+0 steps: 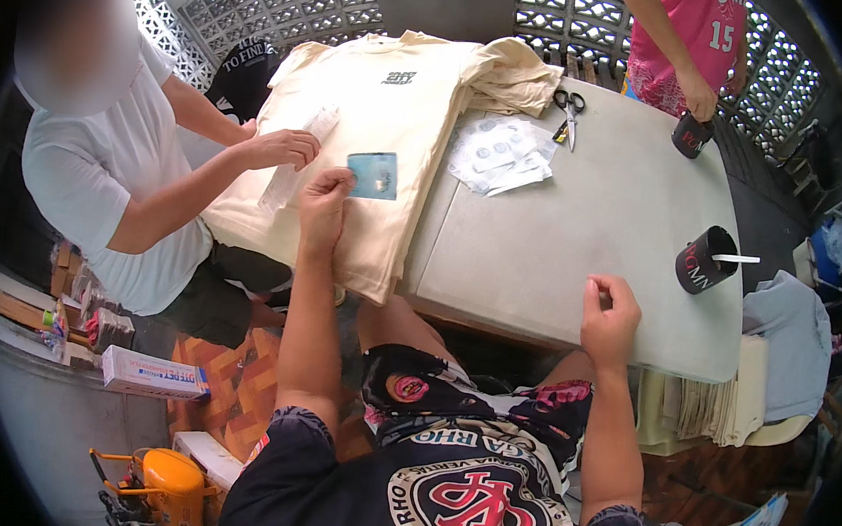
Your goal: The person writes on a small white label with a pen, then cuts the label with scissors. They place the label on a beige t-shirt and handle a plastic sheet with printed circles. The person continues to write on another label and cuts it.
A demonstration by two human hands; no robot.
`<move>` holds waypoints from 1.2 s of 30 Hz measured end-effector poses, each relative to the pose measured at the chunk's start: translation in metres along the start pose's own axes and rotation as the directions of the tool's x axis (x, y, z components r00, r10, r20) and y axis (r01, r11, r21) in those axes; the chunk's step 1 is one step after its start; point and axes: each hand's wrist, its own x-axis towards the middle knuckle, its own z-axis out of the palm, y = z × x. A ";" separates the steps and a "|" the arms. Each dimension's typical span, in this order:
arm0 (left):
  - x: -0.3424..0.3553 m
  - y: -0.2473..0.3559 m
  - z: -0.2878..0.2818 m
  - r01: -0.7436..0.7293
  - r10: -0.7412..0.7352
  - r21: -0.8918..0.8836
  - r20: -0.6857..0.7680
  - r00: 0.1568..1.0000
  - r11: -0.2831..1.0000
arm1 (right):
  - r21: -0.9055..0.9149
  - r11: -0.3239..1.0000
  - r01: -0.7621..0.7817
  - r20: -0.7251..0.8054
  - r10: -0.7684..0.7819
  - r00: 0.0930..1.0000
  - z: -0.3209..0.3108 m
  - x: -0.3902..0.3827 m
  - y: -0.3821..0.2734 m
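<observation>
My left hand (324, 207) is closed in a pinch on the left edge of a small, shiny blue square packet (372, 175). Both are above a cream T-shirt (372, 115) spread over the left part of the table. My right hand (612, 321) rests by the table's near edge, its fingers curled, and nothing shows in them. At the left, a co-worker's hand (283, 150) is on a strip of clear plastic (297, 164) lying over the shirt.
On the white table (538, 241) lie a pile of printed white sheets (505, 152) and black-handled scissors (569, 116). A black mug (706, 261) with a white stick stands at the right; another person's hand touches a second black mug (691, 135). Folded cloth (711, 401) hangs over a chair.
</observation>
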 end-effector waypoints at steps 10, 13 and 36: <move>-0.059 0.014 0.119 0.012 -0.055 0.170 0.246 0.968 0.985 | 0.759 0.491 -0.427 0.386 0.189 0.903 0.107 0.020 -0.060; -0.074 0.011 0.143 0.068 -0.155 0.253 0.342 0.927 0.965 | 0.665 0.633 -0.396 0.370 0.181 0.911 0.098 0.024 -0.052; -0.087 -0.015 0.152 -0.031 -0.056 0.392 0.210 0.976 0.920 | 0.471 0.849 -0.238 0.281 0.111 0.953 0.091 0.009 -0.043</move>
